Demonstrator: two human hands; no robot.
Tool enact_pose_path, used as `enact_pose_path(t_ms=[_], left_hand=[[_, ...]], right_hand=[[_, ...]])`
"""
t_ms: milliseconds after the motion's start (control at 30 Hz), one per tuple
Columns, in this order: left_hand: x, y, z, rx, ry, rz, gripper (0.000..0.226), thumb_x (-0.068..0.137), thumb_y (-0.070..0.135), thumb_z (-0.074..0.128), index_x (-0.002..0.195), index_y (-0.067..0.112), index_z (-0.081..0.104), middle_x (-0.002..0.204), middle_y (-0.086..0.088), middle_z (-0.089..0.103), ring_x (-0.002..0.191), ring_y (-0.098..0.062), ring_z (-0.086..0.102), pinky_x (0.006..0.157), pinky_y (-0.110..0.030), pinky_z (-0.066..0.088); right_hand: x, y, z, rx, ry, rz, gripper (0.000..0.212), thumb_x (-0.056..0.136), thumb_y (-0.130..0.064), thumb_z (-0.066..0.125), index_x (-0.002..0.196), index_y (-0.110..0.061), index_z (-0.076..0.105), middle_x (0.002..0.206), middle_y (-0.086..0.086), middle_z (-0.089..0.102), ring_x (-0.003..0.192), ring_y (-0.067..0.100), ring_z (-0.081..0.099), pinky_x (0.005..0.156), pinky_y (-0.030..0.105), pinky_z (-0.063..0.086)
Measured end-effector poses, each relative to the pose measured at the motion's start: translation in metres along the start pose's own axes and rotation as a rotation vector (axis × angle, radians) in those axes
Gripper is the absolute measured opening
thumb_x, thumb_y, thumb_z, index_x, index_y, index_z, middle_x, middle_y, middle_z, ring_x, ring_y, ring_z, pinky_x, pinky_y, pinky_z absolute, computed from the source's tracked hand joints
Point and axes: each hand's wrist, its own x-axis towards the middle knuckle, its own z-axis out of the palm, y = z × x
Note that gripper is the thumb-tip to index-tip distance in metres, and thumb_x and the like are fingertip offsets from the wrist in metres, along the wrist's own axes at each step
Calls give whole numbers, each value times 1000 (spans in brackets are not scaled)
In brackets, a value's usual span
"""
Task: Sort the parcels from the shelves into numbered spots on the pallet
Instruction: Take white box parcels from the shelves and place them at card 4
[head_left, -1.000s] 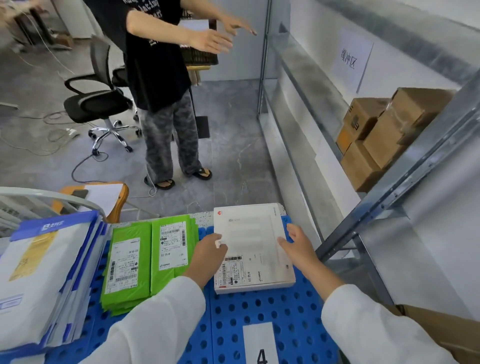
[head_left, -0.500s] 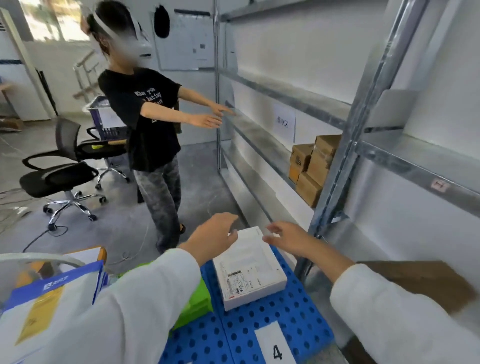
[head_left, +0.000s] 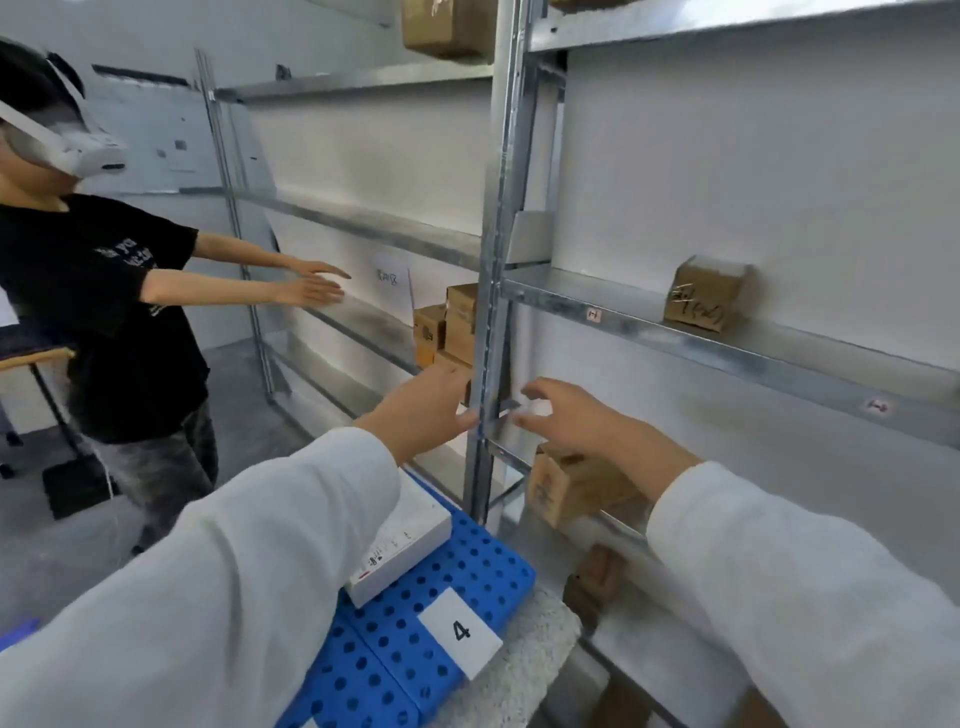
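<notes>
A white flat parcel (head_left: 410, 540) lies on the blue perforated pallet (head_left: 415, 660), just behind the white label marked 4 (head_left: 460, 631). My left hand (head_left: 426, 410) and my right hand (head_left: 571, 415) are both raised in the air in front of the metal shelf upright (head_left: 491, 291), fingers spread, holding nothing. Below my right hand a brown cardboard box (head_left: 566, 486) sits on a lower shelf. Another small brown box (head_left: 704, 296) with handwriting stands on the middle shelf to the right. Stacked brown boxes (head_left: 449, 325) sit behind the upright.
A person in a black shirt (head_left: 98, 317) wearing a white headset stands at left, both arms stretched toward the shelving. A brown box (head_left: 449, 26) is on the top shelf. More brown boxes (head_left: 592, 577) sit low under the shelves. Grey floor lies left of the pallet.
Both my hands have let go of the white parcel, which now lies on the pallet, and have risen toward the shelves. The view has swung up and to the right.
</notes>
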Motion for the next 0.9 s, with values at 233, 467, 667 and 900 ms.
enact_pose_path(t_ms=[233, 467, 667, 900], left_hand=[[13, 84, -1, -15, 31, 152, 56, 96, 34, 50, 146, 15, 34, 149, -4, 39, 134, -21, 41, 107, -38, 40], [-2, 179, 27, -36, -21, 375, 51, 97, 33, 47, 144, 14, 39, 151, -2, 36, 136, -20, 37, 111, -40, 35], [-52, 257, 45, -106, -88, 485, 52, 96, 34, 47, 144, 15, 38, 151, -3, 38, 134, -21, 40, 110, -37, 37], [-134, 338, 65, -158, -207, 637, 56, 98, 35, 48, 147, 14, 33, 152, -3, 35, 137, -21, 36, 112, -36, 32]], right_hand=[[-75, 42, -53, -91, 132, 158, 56, 92, -45, 56, 138, -16, 44, 140, 2, 48, 127, 19, 46, 103, 30, 37], [-186, 91, -79, -85, 211, 381, 59, 92, -47, 55, 139, -13, 44, 142, 7, 48, 128, 22, 46, 101, 28, 36], [-320, 113, -94, -62, 271, 563, 62, 93, -47, 53, 142, -12, 39, 146, 6, 43, 131, 21, 43, 108, 33, 36], [-501, 117, -98, -52, 385, 784, 60, 94, -43, 53, 144, -13, 37, 147, 4, 41, 133, 20, 41, 108, 32, 34]])
